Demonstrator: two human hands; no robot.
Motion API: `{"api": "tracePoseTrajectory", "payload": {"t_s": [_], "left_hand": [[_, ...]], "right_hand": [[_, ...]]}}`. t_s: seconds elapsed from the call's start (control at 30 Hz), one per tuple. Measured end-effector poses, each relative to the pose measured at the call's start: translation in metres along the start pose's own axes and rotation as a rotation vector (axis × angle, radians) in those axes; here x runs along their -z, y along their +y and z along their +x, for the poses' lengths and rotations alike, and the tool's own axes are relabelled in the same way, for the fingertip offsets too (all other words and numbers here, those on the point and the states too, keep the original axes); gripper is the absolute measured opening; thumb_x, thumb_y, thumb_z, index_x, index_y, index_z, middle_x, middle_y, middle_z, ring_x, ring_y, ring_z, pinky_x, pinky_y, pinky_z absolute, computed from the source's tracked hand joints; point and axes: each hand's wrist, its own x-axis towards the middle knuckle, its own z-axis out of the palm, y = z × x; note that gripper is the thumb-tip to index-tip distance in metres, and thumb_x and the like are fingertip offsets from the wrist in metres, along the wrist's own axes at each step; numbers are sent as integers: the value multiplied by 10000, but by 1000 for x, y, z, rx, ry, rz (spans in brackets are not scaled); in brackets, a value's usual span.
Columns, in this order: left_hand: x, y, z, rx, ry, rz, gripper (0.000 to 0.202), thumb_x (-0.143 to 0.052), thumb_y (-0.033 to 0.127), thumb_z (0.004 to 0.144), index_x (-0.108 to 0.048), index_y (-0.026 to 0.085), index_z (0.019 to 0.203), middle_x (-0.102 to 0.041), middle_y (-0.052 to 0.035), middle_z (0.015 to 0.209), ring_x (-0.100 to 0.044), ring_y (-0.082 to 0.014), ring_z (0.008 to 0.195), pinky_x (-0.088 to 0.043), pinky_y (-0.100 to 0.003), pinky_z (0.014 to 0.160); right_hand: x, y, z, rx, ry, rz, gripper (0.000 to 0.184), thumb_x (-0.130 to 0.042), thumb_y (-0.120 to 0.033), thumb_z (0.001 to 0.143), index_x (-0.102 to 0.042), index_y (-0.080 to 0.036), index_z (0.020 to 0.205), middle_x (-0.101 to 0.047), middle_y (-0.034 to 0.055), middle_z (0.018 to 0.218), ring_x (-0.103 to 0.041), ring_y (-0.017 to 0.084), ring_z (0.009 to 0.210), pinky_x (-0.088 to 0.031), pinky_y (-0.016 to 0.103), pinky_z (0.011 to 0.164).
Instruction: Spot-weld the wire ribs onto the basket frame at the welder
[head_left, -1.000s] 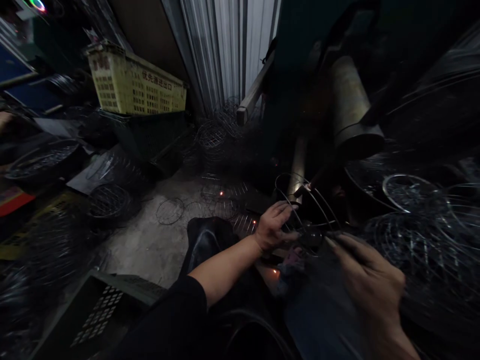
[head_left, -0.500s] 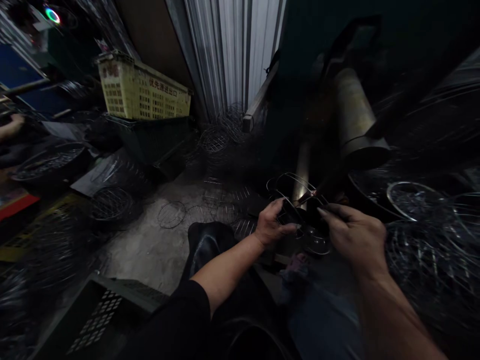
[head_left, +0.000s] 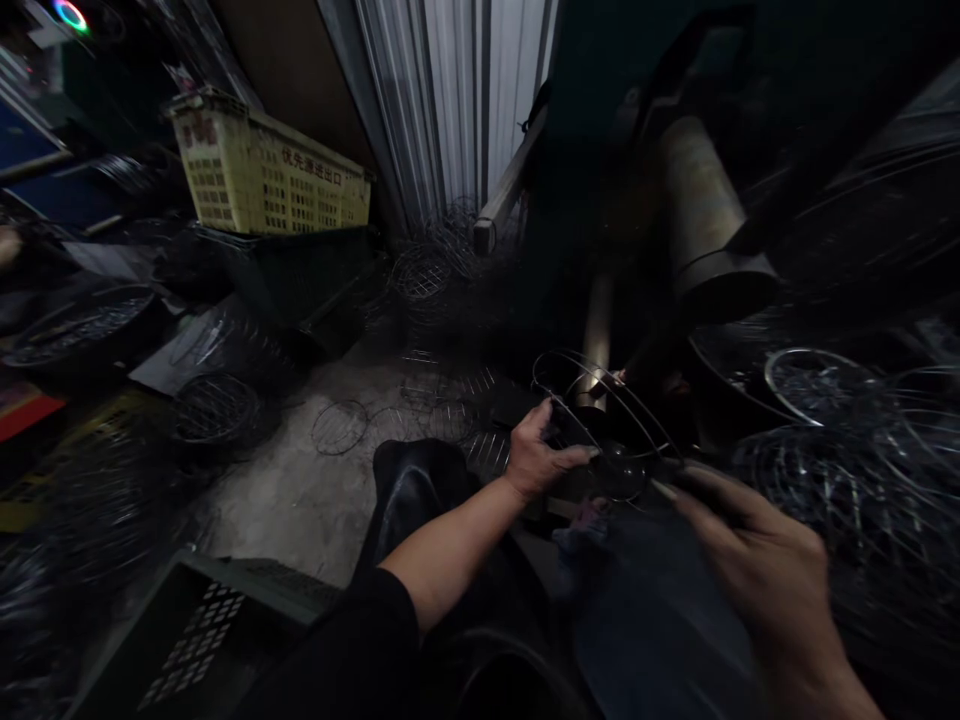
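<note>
Holding that wire frame [head_left: 636,400], the left hand [head_left: 534,458] spreads loosely at eight o'clock; the right hand [head_left: 761,545] pinches at four.

The left hand [head_left: 531,458] and right hand [head_left: 765,540] hold a wire frame [head_left: 636,402] near a metal rod [head_left: 598,330].

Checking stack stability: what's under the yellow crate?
A dark crate sits directly under the yellow crate. Whatever the lower one holds is covered by the yellow crate and its own walls; what it stands on is lost in shadow.
</note>
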Motion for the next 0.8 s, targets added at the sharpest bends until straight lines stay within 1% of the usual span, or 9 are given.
{"api": "tracePoseTrajectory", "payload": {"t_s": [0.07, 0.13, 0.23, 0.33, 0.43, 0.57, 0.67, 0.73, 0.8], "left_hand": [[1, 0, -1, 78, -8, -92, 729, -1022, 282, 476, -760, 143, 1142, -716, -76, 1084, -686, -267, 1050, -577, -422, 1028], [1, 2, 0, 129, -12, -184, 730, -1022, 290, 441, -761, 137, 1107, -709, -58, 1040, -675, -232, 1001, -580, -390, 985], [-2, 10, 5, 187, 9, -291, 750, -1014, 255, 393, -754, 132, 1086, -713, -36, 975, -663, -191, 929, -573, -342, 917], [-7, 18, 12, 232, 12, -343, 705, -1002, 244, 390, -747, 128, 1036, -722, -23, 908, -654, -164, 830, -565, -315, 834], [-13, 21, 19, 265, 25, -393, 675, -993, 256, 397, -738, 132, 1010, -732, -16, 872, -649, -151, 777, -554, -305, 802], [-17, 18, 20, 295, 46, -422, 587, -976, 236, 415, -723, 144, 938, -728, 1, 830, -649, -139, 756, -539, -286, 803], [-17, 16, 15, 300, 22, -421, 572, -965, 240, 473, -727, 152, 986, -746, -10, 868, -671, -147, 775, -552, -292, 816], [-17, 16, 10, 297, 17, -418, 563, -958, 239, 500, -732, 157, 1008, -754, -16, 894, -682, -151, 793, -561, -292, 819], [-17, 17, 7, 304, 23, -416, 551, -964, 236, 484, -733, 156, 978, -747, -9, 869, -677, -148, 777, -566, -288, 799]], "right_hand": [[-6, -2, 2, 79, -19, 26, 312, -746, -576, 826, -818, -278, 884, -790, 46, 958, -766, 297, 906, -640, 439, 868], [-14, -7, 8, 112, -14, 39, 266, -726, -522, 848, -818, -275, 882, -790, 40, 940, -768, 278, 883, -643, 408, 847], [-22, -15, 22, 126, -5, 33, 258, -701, -497, 845, -815, -267, 871, -789, 44, 913, -767, 272, 856, -639, 396, 822], [-26, -20, 41, 140, -29, -55, 282, -653, -494, 823, -811, -263, 858, -783, 60, 884, -762, 291, 842, -625, 418, 796], [-29, -25, 63, 98, -85, -170, 307, -623, -496, 784, -804, -257, 851, -775, 91, 861, -756, 330, 845, -604, 449, 751], [-34, -35, 81, 0, -158, -212, 295, -644, -469, 738, -807, -247, 842, -773, 112, 844, -751, 357, 861, -584, 479, 779], [-31, -37, 76, -5, -128, -150, 335, -658, -527, 713, -818, -263, 840, -777, 83, 833, -751, 352, 838, -579, 465, 745], [-22, -32, 64, -10, -75, -104, 390, -695, -611, 697, -825, -276, 849, -787, 68, 888, -753, 356, 860, -591, 461, 729], [-9, -24, 47, -62, -37, -92, 459, -752, -692, 665, -831, -285, 861, -789, 61, 910, -754, 360, 835, -605, 462, 689]]}}
